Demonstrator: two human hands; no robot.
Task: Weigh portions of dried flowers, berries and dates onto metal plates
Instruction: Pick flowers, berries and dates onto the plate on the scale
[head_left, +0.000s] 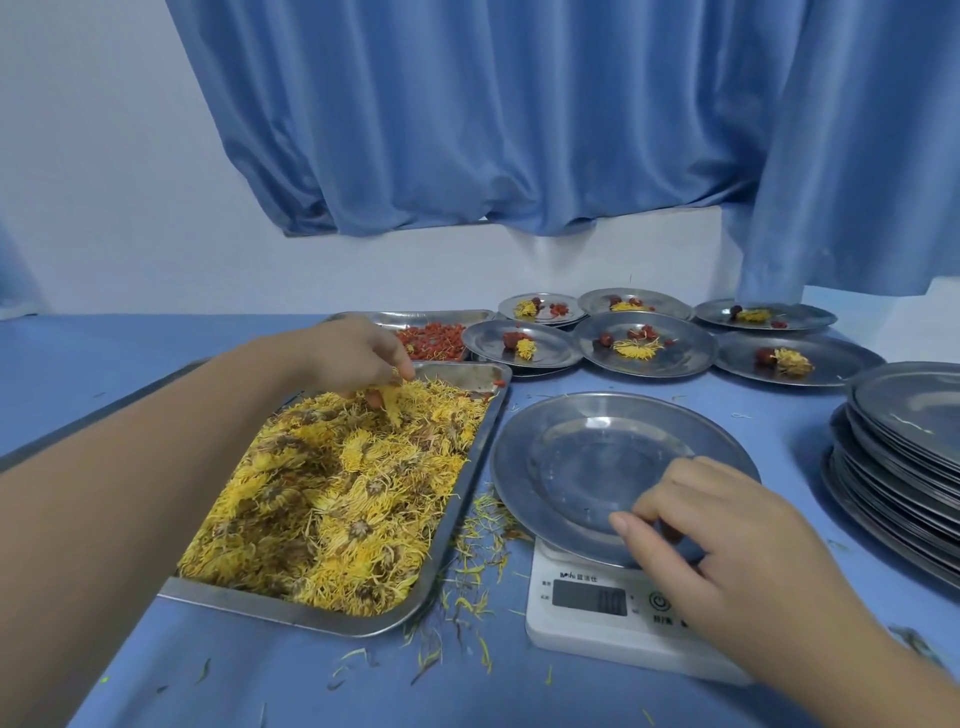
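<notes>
Blue table (311, 686) below blue curtains (467, 130): left hand (358, 358) pinches dried flowers (337, 493), right hand (727, 535) seemingly grips the plate (597, 447).

Entry 1, left arm (156, 467): bare; extended forward and rightward from the lower left edge; wrist dropped.
Entry 2, left hand (353, 356): back turned to the camera; fingers curled downward and bunched; a tuft of dried flowers (393, 402) is pinched at the tips.
Entry 3, right arm (852, 654): bare forearm; brought in from the lower right corner.
Entry 4, right hand (727, 530): palm down; thumb (631, 525) laid straight leftward; fingers (670, 488) curled; set over the near rim of the metal plate (597, 452); whether the rim is gripped cannot be determined.
</notes>
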